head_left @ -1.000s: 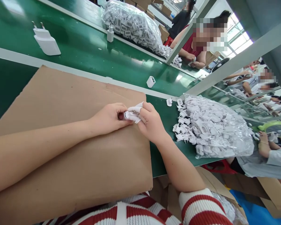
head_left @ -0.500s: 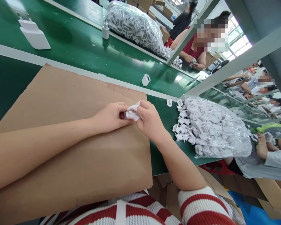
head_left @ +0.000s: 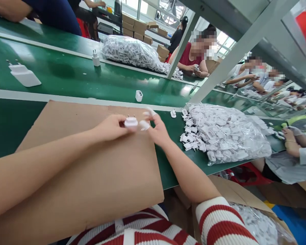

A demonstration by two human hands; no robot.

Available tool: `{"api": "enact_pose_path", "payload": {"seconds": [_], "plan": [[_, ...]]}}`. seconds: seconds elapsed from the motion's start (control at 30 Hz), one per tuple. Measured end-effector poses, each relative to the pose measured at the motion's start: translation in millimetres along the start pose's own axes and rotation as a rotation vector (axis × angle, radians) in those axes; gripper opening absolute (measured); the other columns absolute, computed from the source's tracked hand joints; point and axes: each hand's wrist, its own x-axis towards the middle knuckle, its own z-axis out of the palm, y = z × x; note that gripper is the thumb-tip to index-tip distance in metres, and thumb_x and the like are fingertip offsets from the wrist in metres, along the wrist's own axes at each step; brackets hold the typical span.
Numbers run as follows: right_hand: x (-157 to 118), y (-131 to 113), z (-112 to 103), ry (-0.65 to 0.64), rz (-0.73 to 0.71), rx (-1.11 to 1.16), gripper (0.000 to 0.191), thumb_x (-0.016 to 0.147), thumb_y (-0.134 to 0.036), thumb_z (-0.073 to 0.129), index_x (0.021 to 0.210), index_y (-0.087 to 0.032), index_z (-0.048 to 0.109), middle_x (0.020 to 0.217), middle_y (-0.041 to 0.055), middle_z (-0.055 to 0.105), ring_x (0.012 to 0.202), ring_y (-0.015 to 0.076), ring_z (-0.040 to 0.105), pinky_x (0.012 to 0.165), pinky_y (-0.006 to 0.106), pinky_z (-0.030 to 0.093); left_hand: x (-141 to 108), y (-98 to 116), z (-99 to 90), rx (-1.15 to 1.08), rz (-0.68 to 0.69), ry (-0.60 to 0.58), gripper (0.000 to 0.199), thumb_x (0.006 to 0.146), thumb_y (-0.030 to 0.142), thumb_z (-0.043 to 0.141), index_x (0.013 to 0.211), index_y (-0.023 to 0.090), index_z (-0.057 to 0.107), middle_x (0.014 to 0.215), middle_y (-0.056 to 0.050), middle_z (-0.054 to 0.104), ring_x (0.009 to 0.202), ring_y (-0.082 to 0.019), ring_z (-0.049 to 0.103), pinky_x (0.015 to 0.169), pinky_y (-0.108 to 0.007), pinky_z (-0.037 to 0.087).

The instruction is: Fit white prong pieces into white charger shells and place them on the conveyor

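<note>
Above the brown cardboard sheet (head_left: pixel 112 170), my left hand (head_left: pixel 111 127) is closed on a white plug adapter (head_left: pixel 131 123), whose two pins point away from me. Just to its right, my right hand (head_left: pixel 156 129) has its thumb and index finger spread, with white coverings on the fingertips. Those fingertips are blurred, and nothing shows between them. A small gap separates them from the adapter. Further right, a clear bag of white plug parts (head_left: pixel 226 132) lies on the green table, with loose parts (head_left: pixel 192 136) spilling from its mouth.
A white adapter body (head_left: pixel 139 96) stands beyond the cardboard. Another adapter (head_left: pixel 96 58) and a larger one (head_left: pixel 24 75) are at the left. A second full bag (head_left: pixel 132 51) lies across the green bench (head_left: pixel 66 76). A metal post slants up behind the near bag. Several people sit beyond.
My right hand has let go of the white adapter and opened its fingers. The adapter stays in my left hand, now with its pins visible. The camera view has turned and tilted upward.
</note>
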Motion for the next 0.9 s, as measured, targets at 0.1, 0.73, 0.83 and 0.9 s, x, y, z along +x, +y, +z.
{"api": "enact_pose_path", "payload": {"seconds": [0.1, 0.73, 0.83, 0.9], "plan": [[14, 28, -25, 0.251, 0.125, -0.245, 0.055, 0.089, -0.035, 0.063, 0.143, -0.024, 0.054, 0.148, 0.0166, 0.048, 0.145, 0.0323, 0.037, 0.120, 0.057, 0.026, 33, -9, -23.4, 0.016, -0.086, 0.239, 0.059, 0.067, 0.059, 0.081, 0.111, 0.020, 0.073, 0.100, 0.001, 0.071, 0.092, -0.020, 0.061, 0.081, -0.032, 0.043], [34, 30, -24, 0.416, 0.469, 0.871, 0.046, 0.060, -0.022, 0.085, 0.099, -0.022, 0.061, 0.090, -0.0003, 0.072, 0.088, 0.0189, 0.073, 0.090, 0.038, 0.060, 136, -8, -25.6, 0.473, 0.128, 0.718, 0.105, 0.074, 0.095, 0.046, 0.127, 0.005, 0.051, 0.142, -0.012, 0.047, 0.132, -0.027, 0.034, 0.100, -0.040, 0.025], [30, 21, -22, 0.311, 0.556, 1.048, 0.047, 0.058, -0.018, 0.085, 0.099, -0.022, 0.061, 0.088, -0.0004, 0.073, 0.093, 0.0202, 0.074, 0.096, 0.039, 0.059, 157, -10, -19.4, 0.463, -0.142, 0.600, 0.096, 0.071, 0.081, 0.065, 0.126, 0.003, 0.057, 0.137, -0.021, 0.055, 0.132, -0.039, 0.043, 0.103, -0.046, 0.031], [28, 16, -24, 0.267, 0.579, 1.084, 0.039, 0.058, -0.018, 0.084, 0.093, -0.020, 0.065, 0.090, 0.0018, 0.075, 0.096, 0.0213, 0.074, 0.098, 0.038, 0.059, 165, -11, -19.7, 0.455, -0.191, 0.527, 0.073, 0.080, 0.055, 0.070, 0.127, 0.001, 0.059, 0.134, -0.026, 0.057, 0.128, -0.043, 0.048, 0.102, -0.050, 0.035]]}}
